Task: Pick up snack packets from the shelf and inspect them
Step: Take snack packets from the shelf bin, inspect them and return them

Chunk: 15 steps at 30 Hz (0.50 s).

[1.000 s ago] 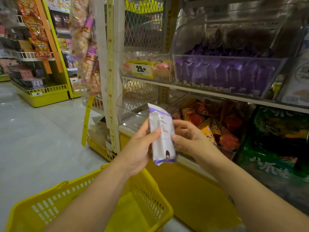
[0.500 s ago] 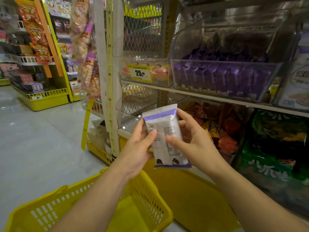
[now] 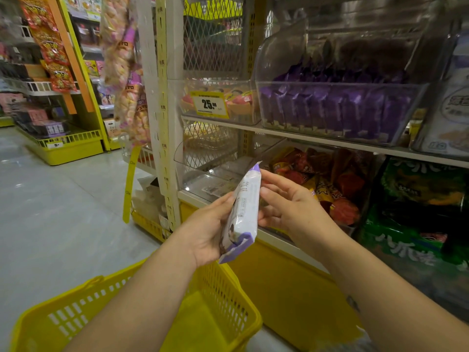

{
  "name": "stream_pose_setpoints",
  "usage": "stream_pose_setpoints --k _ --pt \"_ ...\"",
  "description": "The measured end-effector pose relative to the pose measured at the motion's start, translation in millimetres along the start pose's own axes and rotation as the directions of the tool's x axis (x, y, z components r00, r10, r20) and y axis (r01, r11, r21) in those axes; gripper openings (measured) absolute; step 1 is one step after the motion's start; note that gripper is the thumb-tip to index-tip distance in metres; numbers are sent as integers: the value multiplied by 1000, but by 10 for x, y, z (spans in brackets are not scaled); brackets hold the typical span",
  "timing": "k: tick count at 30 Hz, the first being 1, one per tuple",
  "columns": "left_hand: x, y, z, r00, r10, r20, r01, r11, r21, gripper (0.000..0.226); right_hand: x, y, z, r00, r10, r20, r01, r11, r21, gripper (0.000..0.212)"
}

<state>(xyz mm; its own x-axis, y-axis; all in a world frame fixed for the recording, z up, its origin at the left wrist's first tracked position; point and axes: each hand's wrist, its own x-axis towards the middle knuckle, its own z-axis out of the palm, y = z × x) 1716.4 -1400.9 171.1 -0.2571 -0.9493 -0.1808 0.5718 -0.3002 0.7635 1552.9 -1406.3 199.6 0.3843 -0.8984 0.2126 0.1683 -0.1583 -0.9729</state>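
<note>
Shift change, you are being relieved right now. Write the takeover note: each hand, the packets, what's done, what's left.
Left hand grips the white-and-purple packet near its lower end. Right hand holds its upper edge with the fingertips.
The packet is tilted, printed side towards the camera, above the yellow basket. More purple packets sit in the clear bin.
Done: one packet picked up.
Left: finish inspecting it, then check others.

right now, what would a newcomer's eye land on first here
The white and purple snack packet at the centre, held edge-on between the left hand and the right hand in front of the shelves. Next come the clear bin of purple packets on the upper shelf at right, and the yellow basket low at left beneath the forearms.
</note>
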Motion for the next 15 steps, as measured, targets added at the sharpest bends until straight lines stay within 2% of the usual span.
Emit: stream_pose_setpoints --k 3,6,8,10,13,15 --pt "9 25 18 991 35 -128 -43 997 -60 34 9 13 -8 998 68 9 -68 998 -1 30" --pt "-1 98 39 955 167 -246 -192 978 -81 30 -3 15 -66 983 161 87 -159 987 -38 52" --pt "-24 157 58 935 234 -268 -266 960 -92 28 -24 12 -89 968 194 161 -185 980 -70 56" --pt "-46 204 73 925 274 -265 -307 947 -93 24 -45 10 -87 957 204 206 -184 976 -114 52" --pt "-67 234 83 914 311 -258 -340 937 -75 19 -44 16 -85 957 200 208 -172 974 -147 39" --pt "-76 237 82 915 317 -248 -346 935 -82 16 -40 9 -81 960 183 213 -159 980 -123 38"
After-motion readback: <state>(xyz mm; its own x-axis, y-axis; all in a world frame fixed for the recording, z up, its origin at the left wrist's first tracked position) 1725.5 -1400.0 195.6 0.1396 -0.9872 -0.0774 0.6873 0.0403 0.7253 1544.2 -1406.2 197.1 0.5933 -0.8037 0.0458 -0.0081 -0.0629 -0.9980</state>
